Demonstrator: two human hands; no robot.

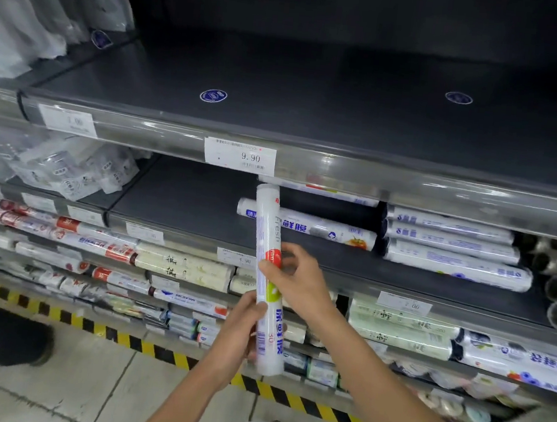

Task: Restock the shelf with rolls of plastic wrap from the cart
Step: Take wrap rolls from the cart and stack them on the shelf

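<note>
Landmark: the 9.90 price tag (240, 156), clipped to the clear front rail of the top shelf.
Top shelf (334, 89): a dark grey board behind and above the tag, carrying round blue stickers (213, 95); clear bagged goods stand far left of the tag.
Middle shelf (182, 197): directly below the tag, also a dark board with a clear rail along its front edge.
Held roll of plastic wrap (269, 223): just below the tag, nearly upright, its top end close under the tag, in front of the middle shelf and held off it.
Left hand (240, 330): fingers curled round the roll's lower part, well below the tag.
Right hand (297, 281): fingers and thumb grip the roll at its red band, below and right of the tag.
Shelved rolls: one blue-printed roll (323, 231) lies lengthwise below-right of the tag, behind the held roll; a stack of three rolls (452, 246) lies further right.
Open room: a bare stretch of middle-shelf board below-left of the tag, between crumpled clear packets (68, 168) and the blue-printed roll.
Floor: pale tiles (45, 392) far below the tag, edged by a yellow-and-black stripe (139, 342) along the shelf base.
</note>
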